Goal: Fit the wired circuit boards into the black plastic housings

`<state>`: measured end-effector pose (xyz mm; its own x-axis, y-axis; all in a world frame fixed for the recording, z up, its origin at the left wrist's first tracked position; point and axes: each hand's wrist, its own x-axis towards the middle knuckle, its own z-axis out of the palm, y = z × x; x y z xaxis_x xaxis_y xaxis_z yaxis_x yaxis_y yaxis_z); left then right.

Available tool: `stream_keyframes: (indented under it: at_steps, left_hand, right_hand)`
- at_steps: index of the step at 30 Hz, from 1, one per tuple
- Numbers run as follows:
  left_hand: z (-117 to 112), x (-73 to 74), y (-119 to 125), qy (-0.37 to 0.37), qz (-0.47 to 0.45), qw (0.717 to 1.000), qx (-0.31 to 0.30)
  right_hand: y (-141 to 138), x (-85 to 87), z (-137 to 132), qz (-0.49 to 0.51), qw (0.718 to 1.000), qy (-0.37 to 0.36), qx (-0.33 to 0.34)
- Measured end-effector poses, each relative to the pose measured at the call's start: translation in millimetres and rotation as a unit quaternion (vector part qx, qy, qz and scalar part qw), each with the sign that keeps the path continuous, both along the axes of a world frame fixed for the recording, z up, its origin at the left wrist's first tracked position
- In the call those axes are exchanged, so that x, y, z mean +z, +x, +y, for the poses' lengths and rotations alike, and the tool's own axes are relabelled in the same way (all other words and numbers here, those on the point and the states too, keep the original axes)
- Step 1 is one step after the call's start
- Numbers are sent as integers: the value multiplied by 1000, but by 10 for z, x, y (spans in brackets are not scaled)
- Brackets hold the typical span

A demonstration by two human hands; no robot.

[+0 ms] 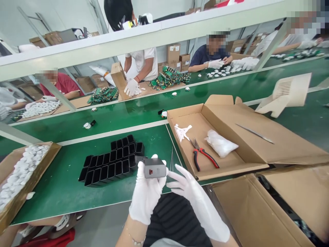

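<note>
My left hand (147, 192), in a white glove, is closed round a small black charger housing (154, 167) and holds it up over the near edge of the green table (64, 185). Beside it, my right hand (195, 197), also gloved, has its fingers stretched out towards the housing, and nothing is in it. Several empty black housings (110, 160) stand packed together in rows on the green surface just behind my left hand.
An open flat cardboard box (231, 140) to the right holds red-handled pliers (204, 154), a white bag (221, 143) and a glove. A box of white parts (20, 171) sits at the left. More cardboard lies lower right. Other gloved workers handle circuit boards (168, 78) across the conveyor.
</note>
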<state>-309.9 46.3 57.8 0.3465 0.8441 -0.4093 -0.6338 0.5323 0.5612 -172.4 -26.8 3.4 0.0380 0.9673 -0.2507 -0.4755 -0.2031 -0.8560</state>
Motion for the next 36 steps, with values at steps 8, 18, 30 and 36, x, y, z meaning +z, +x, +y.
stream_keyframes:
  at_steps: [8,18,30,36]
  left_hand:
    - [-33,130,42,-166,-118,978,42]
    - [261,-77,-168,462,372,803,54]
    - [421,-675,-186,625,636,448,56]
    - [319,-723,-280,564,678,472,-4]
  right_hand:
    - [-97,-241,-20,31,999,-23,-8]
    - [-83,-229,-261,-369,928,-50,-4]
    - [-141,-530,-495,-738,661,121,-64]
    - [-24,-471,-468,-648,761,34,6]
